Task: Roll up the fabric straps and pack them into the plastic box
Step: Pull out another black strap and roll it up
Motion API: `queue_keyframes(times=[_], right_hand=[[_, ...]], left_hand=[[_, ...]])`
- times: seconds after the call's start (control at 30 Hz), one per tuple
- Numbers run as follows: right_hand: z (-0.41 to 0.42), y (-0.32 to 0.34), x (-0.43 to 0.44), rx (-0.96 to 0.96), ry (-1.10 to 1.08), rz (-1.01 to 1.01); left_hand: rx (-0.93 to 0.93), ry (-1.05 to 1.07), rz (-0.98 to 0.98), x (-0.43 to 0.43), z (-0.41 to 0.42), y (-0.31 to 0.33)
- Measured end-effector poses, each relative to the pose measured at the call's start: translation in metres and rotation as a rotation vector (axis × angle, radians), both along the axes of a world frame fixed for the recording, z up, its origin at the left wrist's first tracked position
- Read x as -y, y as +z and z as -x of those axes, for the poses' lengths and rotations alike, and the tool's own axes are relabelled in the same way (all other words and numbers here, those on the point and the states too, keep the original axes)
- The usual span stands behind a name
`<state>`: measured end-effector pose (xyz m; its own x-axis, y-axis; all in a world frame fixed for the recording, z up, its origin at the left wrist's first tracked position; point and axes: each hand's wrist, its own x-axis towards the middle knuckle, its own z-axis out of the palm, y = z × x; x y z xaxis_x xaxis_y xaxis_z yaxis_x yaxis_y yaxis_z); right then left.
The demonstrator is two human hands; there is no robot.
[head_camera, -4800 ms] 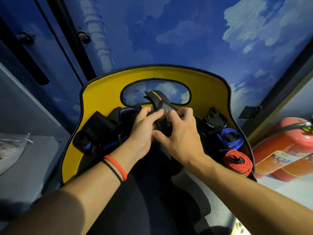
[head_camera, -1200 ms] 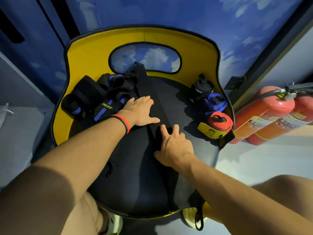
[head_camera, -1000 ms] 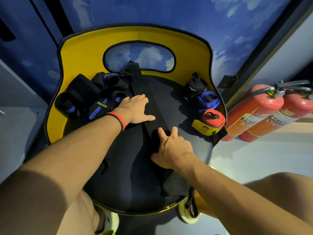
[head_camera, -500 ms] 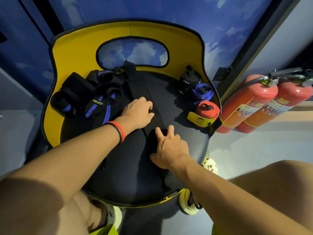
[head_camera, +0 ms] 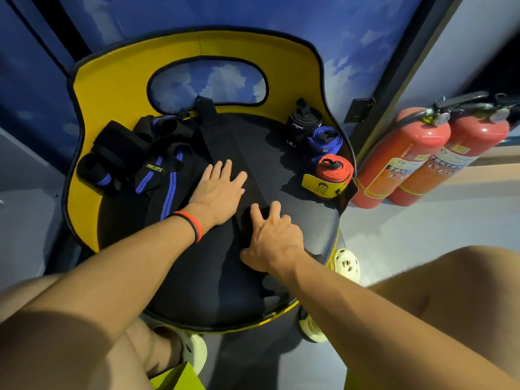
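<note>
Black strap (head_camera: 222, 142) first: where did it lie when you looked?

Flat on the chair seat (head_camera: 298, 220), from what I saw on my feed. It ran from under the cutout in the yellow chair back (head_camera: 112, 88) slantwise toward the person, and both hands were on it.

How were the hands set?

Apart, one ahead of the other. The left hand (head_camera: 218, 190) lay palm down on the middle stretch, fingers straight and close together, pressing the fabric to the seat. The right hand (head_camera: 274, 235) sat at the strap's near end, just beside the left wrist, fingers spread and a little bent, tips on the fabric. It was black on black there, so I could not tell whether those fingers closed on a rolled end or only pressed it.

And the other straps?

Three rolls sat at the seat's right edge, apart from both hands: a black roll (head_camera: 305, 122) farthest back, a blue roll (head_camera: 325, 139) next, and a red roll (head_camera: 334, 170) with a yellow label nearest the right hand. A loose pile (head_camera: 157, 164) of black-and-blue straps lay just left of the left hand. Two red fire extinguishers (head_camera: 399, 156) were on the floor right of the chair.
</note>
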<state>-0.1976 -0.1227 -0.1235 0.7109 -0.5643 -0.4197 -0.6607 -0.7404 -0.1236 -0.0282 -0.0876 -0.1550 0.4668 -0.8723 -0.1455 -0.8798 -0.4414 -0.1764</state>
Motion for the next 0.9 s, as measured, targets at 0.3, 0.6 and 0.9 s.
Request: queue_keyframes(times=[0.3, 0.6, 0.9], right_hand=[[0.064, 0.003, -0.018, 0.071, 0.008, -0.018], [0.101, -0.011, -0.024, 0.157, 0.056, 0.016], [0.112, -0.020, -0.026, 0.285, -0.003, 0.058]], left_hand=[[-0.161, 0.069, -0.042, 0.004, -0.002, 0.007], [-0.172, 0.079, 0.059, -0.001, 0.004, 0.013], [-0.276, 0.363, 0.260, -0.017, 0.071, 0.004]])
